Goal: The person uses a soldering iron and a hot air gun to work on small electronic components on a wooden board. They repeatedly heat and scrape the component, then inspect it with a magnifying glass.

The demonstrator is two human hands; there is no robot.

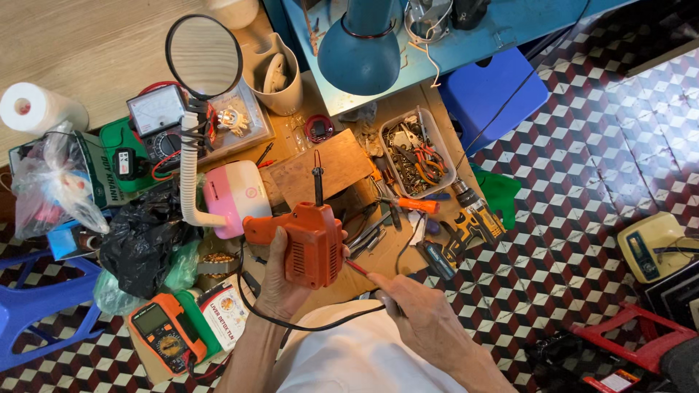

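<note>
Fingers (271, 256) of left hand (278, 280) clenched round orange soldering gun (309, 240), tip up, held above cluttered worktop (328, 164); right hand (419, 313) grasps a red-shafted screwdriver (358, 268), its tip touching the gun's lower right side; black cord (306, 324) loops below.

white-and-red printed package (224, 311) beside orange multimeter's grey screen (153, 319), green box (109, 156) perhaps cardboard, upper left
</note>
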